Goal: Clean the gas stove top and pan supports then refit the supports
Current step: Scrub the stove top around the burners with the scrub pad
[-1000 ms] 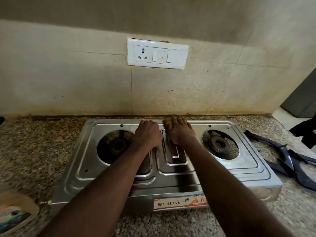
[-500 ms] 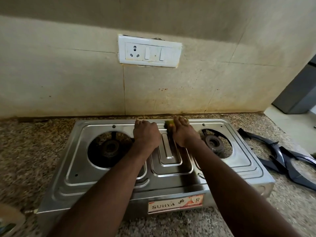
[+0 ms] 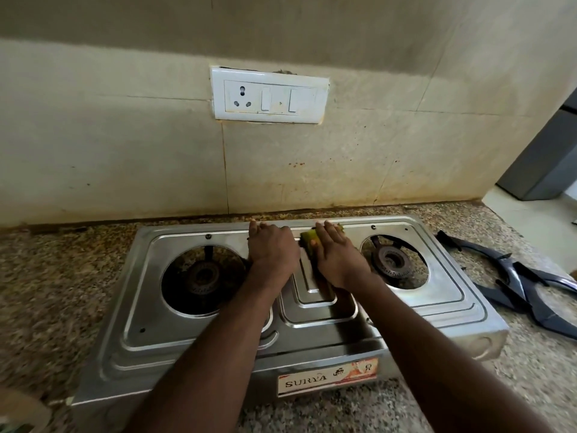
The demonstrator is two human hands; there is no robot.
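Both bare forearms reached forward, drawing close together at the wrists. The left grip [image 3: 273, 251] lay palm down, its fingers loosely bent forward. Just beside it, the right grip [image 3: 338, 257] pressed palm down, fingers [image 3: 327, 228] straight and together, thumb tucked inward.

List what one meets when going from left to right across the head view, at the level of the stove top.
left burner → left hand → right hand, which presses a green scrub sponge → right burner → dark pan supports lying on the granite counter
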